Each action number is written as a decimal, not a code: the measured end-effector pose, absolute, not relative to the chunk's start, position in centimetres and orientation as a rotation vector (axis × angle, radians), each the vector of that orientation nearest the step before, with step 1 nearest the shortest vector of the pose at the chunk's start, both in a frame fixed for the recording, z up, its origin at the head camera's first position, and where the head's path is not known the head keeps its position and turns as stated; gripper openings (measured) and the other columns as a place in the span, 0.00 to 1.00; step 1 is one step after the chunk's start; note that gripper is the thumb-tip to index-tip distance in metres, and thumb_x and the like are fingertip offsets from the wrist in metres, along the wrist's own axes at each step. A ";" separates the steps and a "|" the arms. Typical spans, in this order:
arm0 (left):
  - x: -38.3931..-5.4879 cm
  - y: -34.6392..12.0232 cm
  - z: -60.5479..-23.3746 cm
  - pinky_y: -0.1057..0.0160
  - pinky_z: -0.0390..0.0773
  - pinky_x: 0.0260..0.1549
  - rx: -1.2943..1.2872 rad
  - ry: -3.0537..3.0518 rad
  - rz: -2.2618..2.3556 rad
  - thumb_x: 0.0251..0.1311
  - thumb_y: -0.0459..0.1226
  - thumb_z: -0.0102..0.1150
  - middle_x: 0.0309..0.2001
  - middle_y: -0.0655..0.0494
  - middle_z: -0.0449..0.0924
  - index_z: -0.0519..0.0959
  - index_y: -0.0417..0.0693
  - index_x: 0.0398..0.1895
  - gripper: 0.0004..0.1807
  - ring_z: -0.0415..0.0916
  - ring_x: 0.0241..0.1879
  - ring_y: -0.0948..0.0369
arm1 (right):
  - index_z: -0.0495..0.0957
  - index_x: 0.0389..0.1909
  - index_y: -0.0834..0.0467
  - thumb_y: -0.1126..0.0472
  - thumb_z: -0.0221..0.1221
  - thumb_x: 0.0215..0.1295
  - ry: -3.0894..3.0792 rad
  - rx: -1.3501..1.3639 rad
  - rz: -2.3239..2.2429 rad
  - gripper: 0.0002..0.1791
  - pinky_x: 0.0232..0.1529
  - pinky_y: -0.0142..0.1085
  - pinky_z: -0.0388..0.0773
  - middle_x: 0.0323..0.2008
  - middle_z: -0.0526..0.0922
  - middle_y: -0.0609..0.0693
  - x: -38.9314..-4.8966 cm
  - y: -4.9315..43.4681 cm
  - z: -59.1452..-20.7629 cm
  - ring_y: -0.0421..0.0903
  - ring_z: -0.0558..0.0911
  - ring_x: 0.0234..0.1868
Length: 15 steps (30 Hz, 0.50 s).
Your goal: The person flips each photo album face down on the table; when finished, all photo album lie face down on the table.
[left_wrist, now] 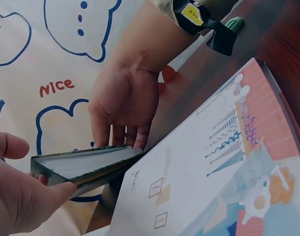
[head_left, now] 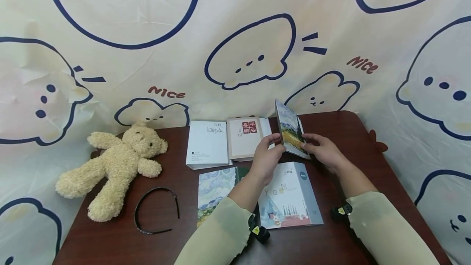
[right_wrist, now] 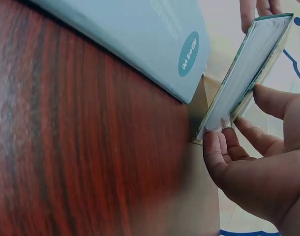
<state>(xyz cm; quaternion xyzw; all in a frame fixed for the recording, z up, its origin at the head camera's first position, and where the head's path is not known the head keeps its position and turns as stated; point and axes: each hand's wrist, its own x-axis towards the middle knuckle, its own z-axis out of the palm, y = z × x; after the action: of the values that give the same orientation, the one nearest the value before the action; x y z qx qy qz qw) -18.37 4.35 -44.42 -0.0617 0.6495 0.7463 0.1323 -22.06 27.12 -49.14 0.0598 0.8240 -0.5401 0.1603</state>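
Both hands hold a hardcover book [head_left: 288, 128] with a painted landscape cover, raised near the back of the table and tilted upright. My left hand [head_left: 266, 156] grips its left side, thumb on one cover and fingers around the other. At the opposite side, my right hand [head_left: 324, 152] pinches the page edges, with fingertips at the loose corner. White page edges of the book [right_wrist: 246, 69] show between its covers in the right wrist view. Just below the hands lies a white illustrated book [head_left: 281, 197] with a blue-grey spine.
Left of the illustrated book lies another painted-cover book [head_left: 215, 187], partly behind the left sleeve. A white book [head_left: 207, 144] and a beige book [head_left: 243, 142] with red characters stand behind. Further left are a plush teddy bear [head_left: 121, 167] and a black headband [head_left: 137, 209] on the brown table [head_left: 162, 248].
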 end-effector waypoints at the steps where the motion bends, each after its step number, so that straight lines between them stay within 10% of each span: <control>1: -18.4 4.3 -44.4 0.52 0.73 0.66 -0.178 1.888 2.168 0.65 0.34 0.62 0.69 0.54 0.70 0.77 0.54 0.65 0.25 0.67 0.70 0.50 | 0.63 0.78 0.55 0.46 0.61 0.75 2.341 0.171 -1.555 0.37 0.71 0.58 0.64 0.74 0.64 0.63 -22.1 27.0 -49.1 0.62 0.68 0.67; 15: -18.0 4.3 -43.9 0.52 0.71 0.68 -0.128 1.882 2.212 0.68 0.36 0.61 0.67 0.56 0.73 0.76 0.54 0.67 0.24 0.71 0.69 0.54 | 0.63 0.78 0.55 0.45 0.61 0.74 2.259 0.144 -1.649 0.38 0.74 0.58 0.60 0.73 0.65 0.62 -22.1 26.2 -49.1 0.62 0.73 0.67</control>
<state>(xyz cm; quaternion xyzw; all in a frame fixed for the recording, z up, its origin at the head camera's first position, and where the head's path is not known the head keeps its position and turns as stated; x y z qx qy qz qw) -17.99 4.26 -43.95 -0.0437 0.6428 0.7558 0.1168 -22.08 26.23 -49.09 0.0506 0.7950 -0.5802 0.1698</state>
